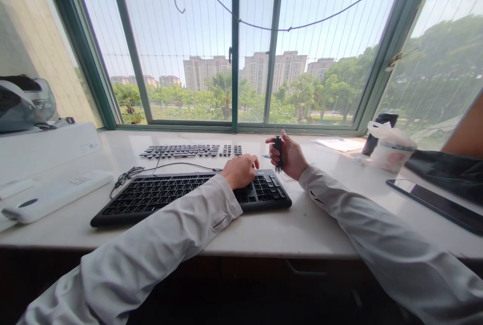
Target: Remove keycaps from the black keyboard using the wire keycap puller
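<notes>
The keyboard (162, 191) is black, the sleeves (154, 242) pale grey.

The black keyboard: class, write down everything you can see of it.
The keyboard is broad, black and plastic-looking, lying flat on the white table. Most positions look capless; some keys at its right end appear fitted. A cable leaves its back edge. The left hand is over its right part, hiding some; contact is unclear.
</notes>
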The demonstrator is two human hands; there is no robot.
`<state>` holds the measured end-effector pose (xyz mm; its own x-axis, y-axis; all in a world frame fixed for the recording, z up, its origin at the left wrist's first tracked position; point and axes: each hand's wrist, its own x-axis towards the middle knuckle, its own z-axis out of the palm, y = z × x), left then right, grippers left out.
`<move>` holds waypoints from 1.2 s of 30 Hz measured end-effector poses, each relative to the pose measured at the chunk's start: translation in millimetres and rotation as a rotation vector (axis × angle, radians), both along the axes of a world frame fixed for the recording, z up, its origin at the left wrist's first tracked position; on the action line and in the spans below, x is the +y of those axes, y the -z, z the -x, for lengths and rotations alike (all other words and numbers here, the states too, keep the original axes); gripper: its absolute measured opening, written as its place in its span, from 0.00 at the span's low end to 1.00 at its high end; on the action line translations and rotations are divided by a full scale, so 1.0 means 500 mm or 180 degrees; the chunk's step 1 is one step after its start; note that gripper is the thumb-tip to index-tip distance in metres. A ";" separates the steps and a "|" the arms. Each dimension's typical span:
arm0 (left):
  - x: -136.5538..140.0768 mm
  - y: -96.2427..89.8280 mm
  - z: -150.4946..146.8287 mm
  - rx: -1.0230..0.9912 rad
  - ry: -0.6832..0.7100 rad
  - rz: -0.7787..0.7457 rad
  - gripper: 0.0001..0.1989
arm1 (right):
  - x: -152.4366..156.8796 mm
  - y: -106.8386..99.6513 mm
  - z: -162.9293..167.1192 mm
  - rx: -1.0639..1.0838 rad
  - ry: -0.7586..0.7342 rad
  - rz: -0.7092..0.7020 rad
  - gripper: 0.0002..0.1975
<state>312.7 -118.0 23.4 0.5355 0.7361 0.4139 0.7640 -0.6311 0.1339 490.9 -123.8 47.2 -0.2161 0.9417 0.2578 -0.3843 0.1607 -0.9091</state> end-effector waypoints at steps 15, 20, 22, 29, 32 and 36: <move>0.004 0.002 0.000 -0.0039 -0.0007 0.0006 0.11 | -0.025 -0.001 0.016 0.0163 -0.0057 -0.0313 0.27; 0.004 0.003 0.002 0.0054 -0.0164 0.0028 0.12 | -0.019 0.013 0.037 0.0143 0.0066 -0.0347 0.25; 0.002 0.002 0.002 0.0093 -0.0216 0.0077 0.12 | -0.014 0.022 0.045 0.0084 0.0049 -0.0291 0.26; 0.003 0.004 0.001 0.0087 -0.0220 0.0126 0.12 | 0.000 0.048 0.057 -0.0104 0.0005 -0.0386 0.23; 0.003 0.005 0.000 0.0107 -0.0238 0.0123 0.12 | 0.005 0.052 0.056 -0.0095 0.0036 -0.0349 0.22; 0.001 0.003 -0.002 0.0120 -0.0271 0.0115 0.12 | 0.006 0.051 0.052 -0.0125 0.0059 -0.0343 0.21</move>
<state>313.7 -117.4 21.9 0.4853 0.7937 0.3668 0.8196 -0.5591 0.1255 464.9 -120.7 21.7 -0.2106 0.9130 0.3494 -0.3449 0.2650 -0.9005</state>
